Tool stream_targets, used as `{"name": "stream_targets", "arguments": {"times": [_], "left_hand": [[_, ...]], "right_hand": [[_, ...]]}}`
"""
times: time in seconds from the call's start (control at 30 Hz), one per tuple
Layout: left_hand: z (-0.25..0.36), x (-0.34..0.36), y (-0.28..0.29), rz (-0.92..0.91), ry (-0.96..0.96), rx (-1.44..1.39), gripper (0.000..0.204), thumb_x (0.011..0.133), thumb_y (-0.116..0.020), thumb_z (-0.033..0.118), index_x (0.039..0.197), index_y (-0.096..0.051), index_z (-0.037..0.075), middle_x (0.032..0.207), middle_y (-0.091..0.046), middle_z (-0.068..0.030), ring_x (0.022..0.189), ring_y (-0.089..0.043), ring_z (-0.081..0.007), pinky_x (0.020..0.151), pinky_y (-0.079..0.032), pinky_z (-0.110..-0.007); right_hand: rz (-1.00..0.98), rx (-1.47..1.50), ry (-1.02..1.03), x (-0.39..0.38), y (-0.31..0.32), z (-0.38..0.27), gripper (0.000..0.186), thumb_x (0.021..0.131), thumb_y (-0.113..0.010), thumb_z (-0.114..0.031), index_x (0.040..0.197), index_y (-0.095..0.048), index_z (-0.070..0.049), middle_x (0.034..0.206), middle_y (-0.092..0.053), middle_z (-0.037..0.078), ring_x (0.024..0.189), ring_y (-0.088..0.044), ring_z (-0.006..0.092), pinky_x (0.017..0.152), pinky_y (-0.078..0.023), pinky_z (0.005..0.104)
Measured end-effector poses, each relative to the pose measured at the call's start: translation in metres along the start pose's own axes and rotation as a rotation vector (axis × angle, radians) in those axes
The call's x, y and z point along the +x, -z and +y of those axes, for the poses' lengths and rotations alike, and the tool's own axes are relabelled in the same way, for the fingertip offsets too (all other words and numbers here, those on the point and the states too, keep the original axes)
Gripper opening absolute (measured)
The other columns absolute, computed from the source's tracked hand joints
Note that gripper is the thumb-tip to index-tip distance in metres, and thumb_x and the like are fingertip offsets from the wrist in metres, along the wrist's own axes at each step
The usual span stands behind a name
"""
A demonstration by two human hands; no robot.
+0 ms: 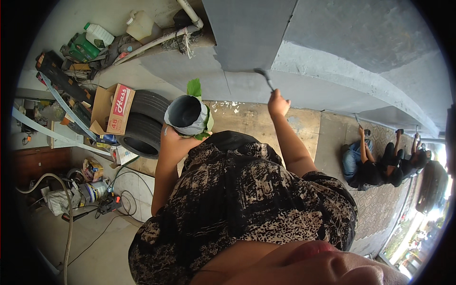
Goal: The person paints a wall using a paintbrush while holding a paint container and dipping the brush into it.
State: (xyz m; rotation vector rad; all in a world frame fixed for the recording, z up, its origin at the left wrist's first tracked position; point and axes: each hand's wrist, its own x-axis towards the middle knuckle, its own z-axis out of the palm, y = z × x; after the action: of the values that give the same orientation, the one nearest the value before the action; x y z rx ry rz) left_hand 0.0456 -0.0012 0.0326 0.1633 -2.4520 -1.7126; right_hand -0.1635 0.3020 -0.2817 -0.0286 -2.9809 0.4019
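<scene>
My left hand point(176, 140) is wrapped round a paint container point(184, 114), tilted so that dark grey paint shows inside. Grey smears cover the container's outside, and green leaves point(194, 88) stick out around it. In my right hand point(279, 103) is a paintbrush point(264, 77), gripped by its handle. Its dark bristles are at the lower part of the grey wall point(247, 88); whether they touch it I cannot tell. A darker grey coat covers the wall panel point(242, 33) above the brush.
Stacked black tyres point(142, 124) and a cardboard box point(112, 110) stand at the left, with jugs point(98, 35) on a ledge behind. A hose point(70, 209) and cables lie lower left. At the right, several people point(375, 166) crouch along the wall, near another tyre point(431, 187).
</scene>
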Motion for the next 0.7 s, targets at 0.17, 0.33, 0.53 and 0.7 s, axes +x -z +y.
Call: {"name": "stream_targets", "arguments": {"times": [0.17,0.33,0.53,0.7], "left_hand": [[0.004,-0.004,-0.005,0.022,0.009,-0.016,0.05,0.069,-0.096,0.013,0.109,-0.07,-0.001,0.105,-0.075,-0.008,0.096,-0.072,-0.0163,0.088,-0.056,-0.033],[0.008,-0.009,-0.018,0.05,0.023,-0.011,0.053,0.068,-0.097,0.014,0.111,-0.07,-0.001,0.105,-0.075,-0.008,0.096,-0.072,-0.0166,0.088,-0.056,-0.033],[0.015,-0.014,-0.032,0.016,0.033,0.049,0.056,0.067,-0.098,0.017,0.111,-0.069,-0.001,0.105,-0.075,-0.0087,0.095,-0.072,-0.0167,0.088,-0.056,-0.033],[0.01,-0.022,-0.036,-0.003,0.061,0.069,0.061,0.067,-0.098,0.019,0.115,-0.067,-0.001,0.107,-0.075,-0.0093,0.098,-0.072,-0.0175,0.089,-0.056,-0.034]], "right_hand": [[0.031,-0.021,-0.08,-0.024,0.006,0.029,0.017,0.105,-0.051,-0.034,0.106,-0.054,-0.017,0.073,-0.073,0.014,0.068,-0.072,0.0385,0.087,-0.047,0.0569],[-0.072,0.011,0.179,-0.044,0.012,0.021,0.017,0.104,-0.052,-0.032,0.101,-0.055,-0.016,0.07,-0.071,0.012,0.063,-0.068,0.037,0.082,-0.046,0.0523],[0.022,0.026,-0.036,-0.007,0.001,0.02,0.019,0.105,-0.052,-0.034,0.103,-0.055,-0.015,0.071,-0.072,0.014,0.063,-0.069,0.0393,0.086,-0.046,0.0546],[0.034,0.05,-0.052,-0.031,-0.001,0.047,0.018,0.104,-0.054,-0.033,0.106,-0.054,-0.016,0.073,-0.073,0.014,0.064,-0.069,0.0381,0.087,-0.047,0.0553]]}}
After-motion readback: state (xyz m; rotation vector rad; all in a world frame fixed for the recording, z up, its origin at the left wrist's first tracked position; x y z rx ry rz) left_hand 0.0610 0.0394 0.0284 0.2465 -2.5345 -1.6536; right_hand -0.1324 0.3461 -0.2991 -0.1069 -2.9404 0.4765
